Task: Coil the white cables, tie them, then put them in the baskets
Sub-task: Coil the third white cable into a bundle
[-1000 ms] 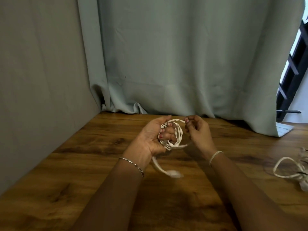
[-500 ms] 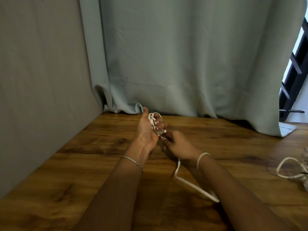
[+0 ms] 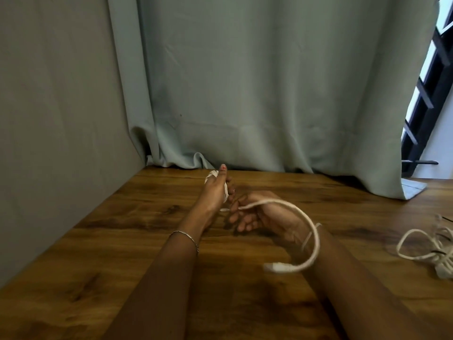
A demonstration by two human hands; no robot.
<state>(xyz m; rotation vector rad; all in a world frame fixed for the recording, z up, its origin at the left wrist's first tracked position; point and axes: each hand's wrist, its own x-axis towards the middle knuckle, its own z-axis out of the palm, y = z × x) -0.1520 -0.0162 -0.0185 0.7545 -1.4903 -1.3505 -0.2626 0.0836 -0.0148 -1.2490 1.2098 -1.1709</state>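
L hand (image 3: 215,192) grips a small coil of thin white cable (image 3: 317,241). The tail crosses the palm-up R hand (image 3: 257,214), grip unclear, and arcs over the wrist. 2nd tangled white cable (image 3: 442,268) lies on the brown wooden table (image 3: 98,266).

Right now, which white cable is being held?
The centre cable, wound on the left hand, its tail arcing past the right hand; the other cable lies loose on the table, far right.

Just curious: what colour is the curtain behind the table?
Plain pale grey-green curtain; the head view shows it.
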